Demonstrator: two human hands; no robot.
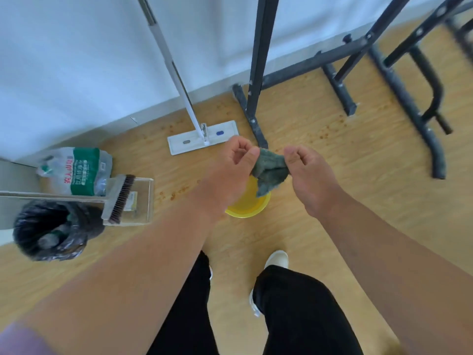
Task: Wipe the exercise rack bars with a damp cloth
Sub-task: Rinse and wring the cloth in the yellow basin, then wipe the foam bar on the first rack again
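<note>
A grey-green cloth (270, 171) hangs bunched between my two hands, above a yellow basin (249, 204) on the wooden floor. My left hand (230, 167) pinches the cloth's left edge with thumb and fingers. My right hand (309, 175) pinches its right edge. The black exercise rack stands beyond, with an upright bar (259, 55) straight ahead and floor rails (407, 98) stretching to the right along the wall.
A white flat mop (202, 137) leans against the wall left of the rack. At the left stand a pack of water bottles (76, 170), a broom with dustpan (128, 198) and a black-bagged bin (48, 229). My legs and white shoes are below.
</note>
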